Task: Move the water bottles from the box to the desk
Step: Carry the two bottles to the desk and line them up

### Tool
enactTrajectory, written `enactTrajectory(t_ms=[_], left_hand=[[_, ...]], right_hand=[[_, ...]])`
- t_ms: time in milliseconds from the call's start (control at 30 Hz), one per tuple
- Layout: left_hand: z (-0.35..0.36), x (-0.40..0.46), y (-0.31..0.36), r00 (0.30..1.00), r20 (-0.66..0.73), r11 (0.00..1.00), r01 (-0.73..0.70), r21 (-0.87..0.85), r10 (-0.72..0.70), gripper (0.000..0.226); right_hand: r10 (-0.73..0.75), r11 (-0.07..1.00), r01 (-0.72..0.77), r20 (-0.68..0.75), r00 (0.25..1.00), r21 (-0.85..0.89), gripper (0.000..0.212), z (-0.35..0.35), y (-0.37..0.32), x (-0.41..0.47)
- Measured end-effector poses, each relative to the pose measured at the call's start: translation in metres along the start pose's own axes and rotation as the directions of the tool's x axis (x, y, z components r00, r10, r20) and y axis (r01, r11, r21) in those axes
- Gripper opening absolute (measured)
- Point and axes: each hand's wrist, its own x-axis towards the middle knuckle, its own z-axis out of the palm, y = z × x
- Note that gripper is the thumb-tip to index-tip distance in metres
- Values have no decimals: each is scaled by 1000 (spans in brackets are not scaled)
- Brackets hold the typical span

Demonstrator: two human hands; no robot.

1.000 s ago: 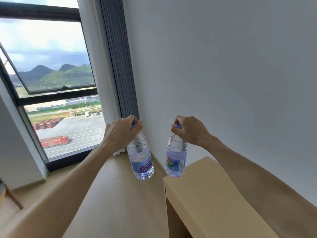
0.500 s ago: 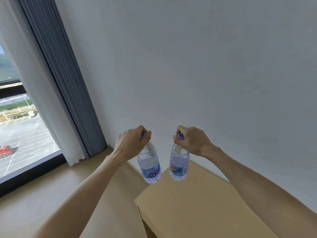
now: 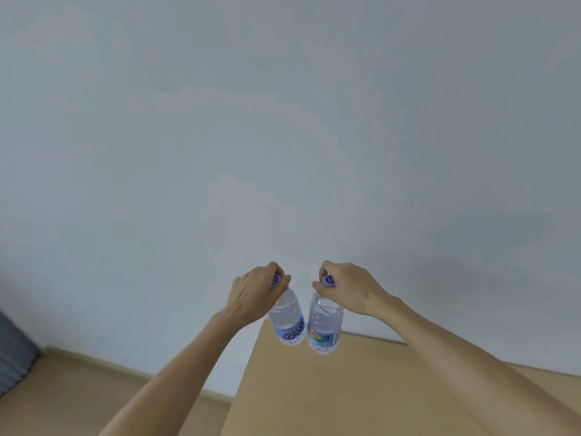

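I carry two clear water bottles with blue labels and purple caps, one in each hand. My left hand point(image 3: 254, 292) grips the cap of the left bottle point(image 3: 289, 322), which hangs tilted to the right. My right hand point(image 3: 349, 289) grips the cap of the right bottle point(image 3: 323, 328), which hangs nearly upright. Both bottles hang in the air over the far left corner of the light wooden desk point(image 3: 361, 398). The box is out of view.
A plain white wall point(image 3: 283, 136) fills most of the view, right behind the desk. A light wooden floor point(image 3: 63, 388) lies at the lower left, with a grey curtain point(image 3: 12, 354) at the left edge.
The view has swung right, so the window has left the frame and the desk fills more of it. Both held bottles now hang over the desk's far corner, closer together.
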Motion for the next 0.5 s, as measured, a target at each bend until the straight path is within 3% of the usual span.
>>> enactTrajectory(t_ms=[300, 500], left_hand=[[61, 50, -20, 974, 175, 986, -122, -117, 141, 25], [88, 65, -27, 931, 276, 968, -202, -151, 237, 25]], right_hand=[[223, 975, -223, 21, 975, 5, 23, 37, 39, 18], [269, 962, -269, 11, 963, 37, 20, 61, 50, 29]])
